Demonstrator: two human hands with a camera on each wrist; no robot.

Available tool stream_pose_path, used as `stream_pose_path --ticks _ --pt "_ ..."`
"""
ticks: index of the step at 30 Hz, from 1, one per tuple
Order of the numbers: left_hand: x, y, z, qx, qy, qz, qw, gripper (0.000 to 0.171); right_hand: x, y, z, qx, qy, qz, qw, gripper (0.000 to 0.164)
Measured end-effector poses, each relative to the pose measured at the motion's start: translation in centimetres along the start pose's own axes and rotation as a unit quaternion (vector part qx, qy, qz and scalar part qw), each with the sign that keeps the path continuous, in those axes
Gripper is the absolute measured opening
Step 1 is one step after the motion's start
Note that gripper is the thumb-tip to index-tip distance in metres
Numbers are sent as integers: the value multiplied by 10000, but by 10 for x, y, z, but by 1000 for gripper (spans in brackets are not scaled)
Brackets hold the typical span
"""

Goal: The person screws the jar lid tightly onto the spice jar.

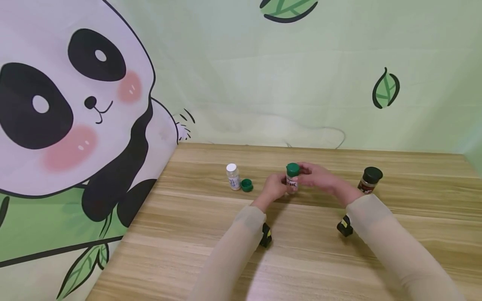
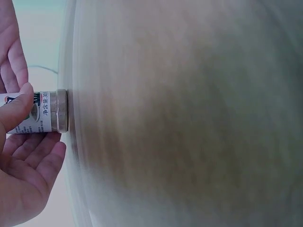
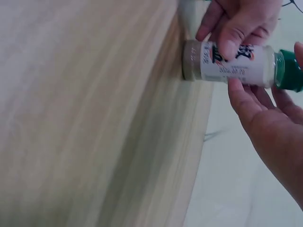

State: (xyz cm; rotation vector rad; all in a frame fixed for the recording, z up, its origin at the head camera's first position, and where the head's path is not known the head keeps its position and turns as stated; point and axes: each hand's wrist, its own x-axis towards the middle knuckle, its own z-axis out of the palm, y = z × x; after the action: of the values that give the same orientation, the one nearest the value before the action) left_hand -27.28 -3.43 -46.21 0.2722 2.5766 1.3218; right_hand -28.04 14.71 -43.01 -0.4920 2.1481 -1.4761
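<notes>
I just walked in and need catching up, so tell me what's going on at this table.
A person is handling a jar with both hands. The left hand grips its labelled body, while the right hand holds it up by its green cap, which is on. To the left, a white-topped bottle stands beside a loose green lid; a black-capped jar stands to the right.

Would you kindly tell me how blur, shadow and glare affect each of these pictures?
Head view: mostly clear, with soft shadows and a pale sheen on the wooden tabletop; left wrist view: the tabletop is badly smeared and its edge looks bowed, while the green-capped bottle is sharper; right wrist view: the tabletop is blurred with a darker band, yet some label print shows.
</notes>
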Motion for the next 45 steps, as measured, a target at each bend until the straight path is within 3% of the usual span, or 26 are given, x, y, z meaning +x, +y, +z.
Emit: stream_pose_path --ticks 5,14,27,38,41,45 --pt "-1 0 1 88 22 3 10000 28 2 -1 -5 135 -224 -18 9997 63" --pt "-2 1 1 112 6 -3 9999 29 0 -5 -2 -99 -95 -120 9998 58" --pt "-2 2 0 119 26 29 9999 27 1 -4 15 -334 860 -67 9957 51" --pt "-2 0 0 58 8 66 10000 15 7 1 30 -539 1707 -61 9838 52" --pt "-4 1 -2 67 -2 70 10000 13 7 2 27 -468 1508 -80 9874 60" --pt "-2 0 -1 -19 16 -9 10000 17 5 1 15 -218 661 -132 9975 69"
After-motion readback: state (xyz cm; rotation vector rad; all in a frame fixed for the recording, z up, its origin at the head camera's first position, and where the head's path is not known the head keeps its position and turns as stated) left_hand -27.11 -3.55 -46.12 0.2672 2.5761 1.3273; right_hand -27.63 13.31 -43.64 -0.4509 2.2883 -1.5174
